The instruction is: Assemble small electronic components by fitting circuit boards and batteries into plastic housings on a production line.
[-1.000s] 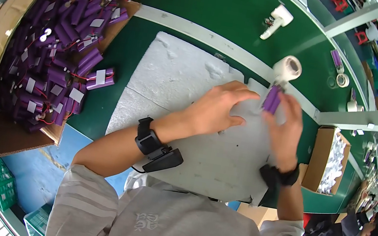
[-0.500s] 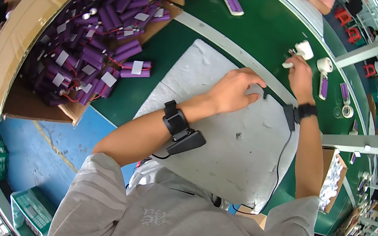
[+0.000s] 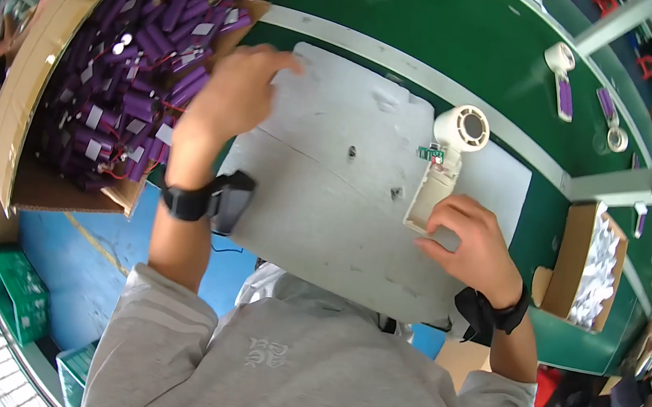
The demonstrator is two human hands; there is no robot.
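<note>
On the grey-white foam board (image 3: 309,201) lies an opened white handheld fan (image 3: 434,189), its round head pointing away from me. A small green circuit board (image 3: 431,154) with thin wires shows at its neck, and its handle is a hollow tray. My right hand (image 3: 478,246) has curled fingers, thumb and index finger at the near end of the handle. My left hand (image 3: 232,97) is blurred over the board's left edge beside the carton, one finger stretched out, with nothing visible in it. Purple battery packs (image 3: 144,78) with red wires fill the carton (image 3: 42,70).
Across the green worktop (image 3: 425,26) lie other white fans with purple batteries, such as one fan (image 3: 562,79) at the far right. A cardboard box (image 3: 571,262) of white pieces stands right of the board. Green crates (image 3: 22,295) sit on the blue floor at left.
My right hand has come back from the far worktop, and a white fan now lies on the board by it. My left hand has swung left toward the carton. The view has shifted.
</note>
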